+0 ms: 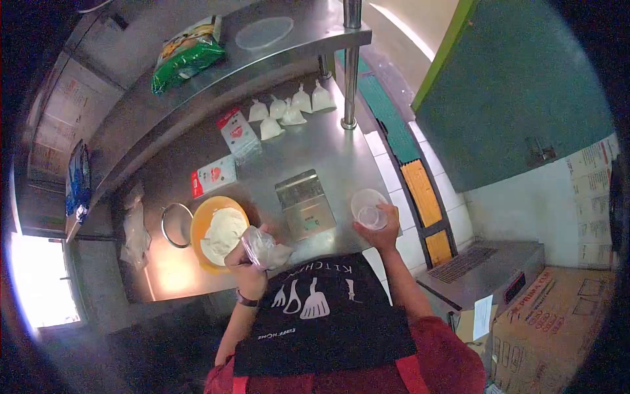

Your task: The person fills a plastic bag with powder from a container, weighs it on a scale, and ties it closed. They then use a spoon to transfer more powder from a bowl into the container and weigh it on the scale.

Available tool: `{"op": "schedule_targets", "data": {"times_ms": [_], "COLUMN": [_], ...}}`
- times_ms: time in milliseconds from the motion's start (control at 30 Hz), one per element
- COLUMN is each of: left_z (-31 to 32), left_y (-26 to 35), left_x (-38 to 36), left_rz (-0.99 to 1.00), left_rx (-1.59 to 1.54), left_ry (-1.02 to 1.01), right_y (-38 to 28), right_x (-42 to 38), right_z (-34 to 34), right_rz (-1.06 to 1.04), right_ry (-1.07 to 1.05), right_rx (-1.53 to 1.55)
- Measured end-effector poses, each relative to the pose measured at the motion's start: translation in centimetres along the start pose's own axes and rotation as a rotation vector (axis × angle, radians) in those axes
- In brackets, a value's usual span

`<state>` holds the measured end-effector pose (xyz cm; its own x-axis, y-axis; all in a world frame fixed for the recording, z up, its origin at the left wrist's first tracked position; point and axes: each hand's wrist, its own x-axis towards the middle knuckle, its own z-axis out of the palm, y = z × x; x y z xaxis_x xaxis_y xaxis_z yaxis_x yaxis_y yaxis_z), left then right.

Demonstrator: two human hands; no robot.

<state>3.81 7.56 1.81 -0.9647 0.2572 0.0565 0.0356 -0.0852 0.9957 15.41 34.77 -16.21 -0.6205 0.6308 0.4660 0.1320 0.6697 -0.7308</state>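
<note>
My left hand (248,274) is closed around a clear plastic bag (264,249), just right of a yellow bowl (196,238). White powder (224,235) fills much of that bowl. At the table's right side, my right hand (385,230) grips a clear plastic cup (367,202). The cup looks see-through, with no powder that I can make out. Between my hands lies a flat metal kitchen scale (306,205). A round metal sieve (177,225) rests against the bowl's left side.
Several tied bags of white powder (300,100) stand at the back. Two red-and-white packs (215,176) lie nearer. A crumpled plastic bag (136,230) is at left. Overhead, a steel shelf (289,56) holds a green packet (190,56) and a lid (264,33); a steel post (351,85) supports it.
</note>
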Motion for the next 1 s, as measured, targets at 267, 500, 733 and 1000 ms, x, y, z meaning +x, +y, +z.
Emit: {"op": "schedule_targets", "data": {"times_ms": [267, 500, 733, 1000], "left_z": [-0.2, 1.8, 1.7, 1.7], "left_y": [-0.9, 0.1, -0.1, 0.6], "left_x": [-0.1, 0.7, 0.9, 1.9], "left_rz": [0.057, 0.124, 0.067, 0.054], "left_rx": [0.044, -0.008, -0.110, -0.034], "left_ry": [-0.039, 0.074, 0.089, 0.061], "right_y": [0.7, 1.4, 1.6, 1.1], "right_x": [1.8, 4.0, 3.9, 4.2], "right_z": [-0.4, -0.4, -0.3, 0.2], "right_rz": [-0.038, -0.116, -0.078, -0.096], "right_ry": [-0.078, -0.138, -0.158, -0.102], "right_rx": [-0.045, -0.044, -0.021, -0.030]}}
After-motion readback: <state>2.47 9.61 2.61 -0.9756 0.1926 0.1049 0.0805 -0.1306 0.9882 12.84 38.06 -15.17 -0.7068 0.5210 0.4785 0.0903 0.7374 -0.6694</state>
